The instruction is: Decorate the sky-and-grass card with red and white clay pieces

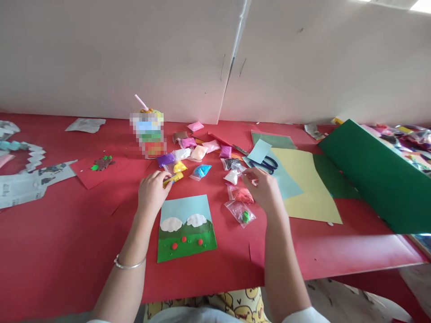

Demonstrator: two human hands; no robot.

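Note:
My left hand point(153, 190) is closed around a small yellow stick-shaped thing point(173, 180), its exact kind unclear. Just beyond it lie bags of yellow clay point(179, 167) and blue clay point(201, 171). My right hand point(264, 188) has its fingers curled at a small bag of white clay point(231, 176); what they grip is partly hidden. Close by are a bag of red clay point(243, 194) and a clear bag with a green lump point(245, 217). Between my forearms rests a picture card point(186, 246) with white clouds, green hills and red dots.
Dark-handled scissors point(269, 167) lie among light blue paper point(292, 190) and a yellow sheet point(311, 197). A green box point(373, 184) stands at right. A cup with a straw point(150, 134) is at the back, before a pale wall. Clay on red paper point(103, 163) lies left.

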